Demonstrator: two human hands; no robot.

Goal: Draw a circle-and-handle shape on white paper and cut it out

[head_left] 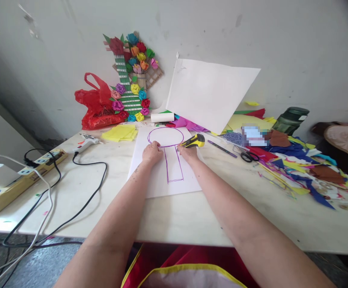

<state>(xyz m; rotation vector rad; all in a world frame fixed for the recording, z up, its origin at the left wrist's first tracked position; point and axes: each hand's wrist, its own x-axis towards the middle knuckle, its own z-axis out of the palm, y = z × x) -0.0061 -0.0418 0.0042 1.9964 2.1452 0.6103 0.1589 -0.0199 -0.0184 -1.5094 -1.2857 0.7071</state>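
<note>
Left hand [152, 153]: fingers loosely bent, tips down on the sheet, gripping nothing that shows.
Right hand [188, 151]: closed round a yellow-and-black cutter knife [196, 140]; whether the blade is out, I cannot tell.
White sheet [156, 186]: flat under both hands.
Purple outline [165, 128]: a rounded shape just beyond the hands, a tall bar running between them toward the forearms; it looks fully drawn.
Cut edges: none can be made out, so cutting seems barely begun, if at all, with most of the outline left.
Pen [222, 149] and scissors [249, 156]: lying right of the right hand.
Yellow paper [119, 133]: beyond the left hand, leftward.
</note>
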